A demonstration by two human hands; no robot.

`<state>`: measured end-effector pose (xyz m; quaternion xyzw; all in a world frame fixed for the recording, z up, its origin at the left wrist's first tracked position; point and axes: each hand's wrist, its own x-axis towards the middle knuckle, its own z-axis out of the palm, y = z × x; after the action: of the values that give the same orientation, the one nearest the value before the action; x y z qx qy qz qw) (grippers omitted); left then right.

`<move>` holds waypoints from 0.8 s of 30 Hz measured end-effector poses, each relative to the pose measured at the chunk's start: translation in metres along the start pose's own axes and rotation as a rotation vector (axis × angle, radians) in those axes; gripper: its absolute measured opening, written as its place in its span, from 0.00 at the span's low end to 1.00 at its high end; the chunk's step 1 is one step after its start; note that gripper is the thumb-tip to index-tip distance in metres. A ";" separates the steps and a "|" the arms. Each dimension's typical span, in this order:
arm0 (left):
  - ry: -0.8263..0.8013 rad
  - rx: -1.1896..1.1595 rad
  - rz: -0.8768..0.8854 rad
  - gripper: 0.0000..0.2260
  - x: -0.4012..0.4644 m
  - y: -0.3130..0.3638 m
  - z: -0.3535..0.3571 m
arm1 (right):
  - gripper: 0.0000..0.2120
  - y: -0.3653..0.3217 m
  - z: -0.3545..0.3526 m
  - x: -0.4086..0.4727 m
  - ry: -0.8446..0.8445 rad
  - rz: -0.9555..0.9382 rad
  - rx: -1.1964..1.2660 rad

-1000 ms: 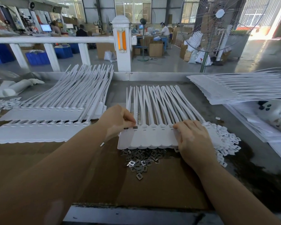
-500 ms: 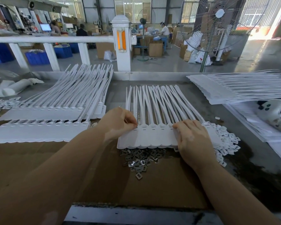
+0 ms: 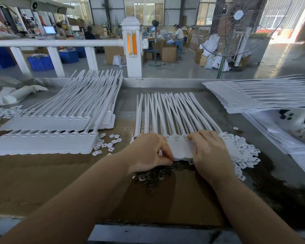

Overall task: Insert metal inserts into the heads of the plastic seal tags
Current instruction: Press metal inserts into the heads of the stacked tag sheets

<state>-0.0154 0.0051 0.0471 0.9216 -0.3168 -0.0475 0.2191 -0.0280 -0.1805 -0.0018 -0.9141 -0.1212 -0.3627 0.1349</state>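
Left hand [image 3: 149,152] is down at the near edge of the tag sheet [image 3: 180,149], fingers curled, thumb and fingertips pinched together right over the inserts [image 3: 153,175]. That looks like a pick, one small metal piece being nipped out of the dark heap, though whether a piece sits between the fingertips I cannot tell. The heap lies on the cardboard [image 3: 42,182] just in front of the sheet, touching its edge, so the reach from pile to tag head stays short.

Right hand [image 3: 209,152] lies on the sheet, fingers bent and spread over the heads, pressing down. It grips nothing; my read is that it pins the sheet flat so the heads keep from sliding when an insert goes in. The straps [image 3: 165,111] fan away from the person, which leaves the heads on the near side, within easy reach.

Just right of that hand, a drift of white caps [image 3: 245,155] spills along the sheet's edge. More caps [image 3: 106,143] are scattered left of the working sheet.

On the left of the tabletop [image 3: 127,106], two more tag sheets [image 3: 42,136] are stacked, straps also pointing away. Far right, another stack [image 3: 253,97] lies crosswise, well apart from the work.

Next call: carry the pinched piece up to an open head.
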 end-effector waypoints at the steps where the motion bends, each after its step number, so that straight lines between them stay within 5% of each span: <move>1: 0.014 0.025 0.003 0.04 0.001 0.001 0.002 | 0.15 0.000 0.000 0.000 0.001 -0.006 0.001; 17: 0.045 0.376 0.065 0.10 0.000 0.008 0.014 | 0.06 0.003 0.002 0.000 -0.012 0.003 -0.016; 24: 0.091 0.250 0.033 0.08 -0.002 0.007 0.017 | 0.06 0.003 0.002 0.000 -0.005 -0.004 -0.007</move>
<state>-0.0247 -0.0045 0.0346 0.9375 -0.3252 0.0380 0.1176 -0.0263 -0.1825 -0.0038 -0.9153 -0.1223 -0.3609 0.1307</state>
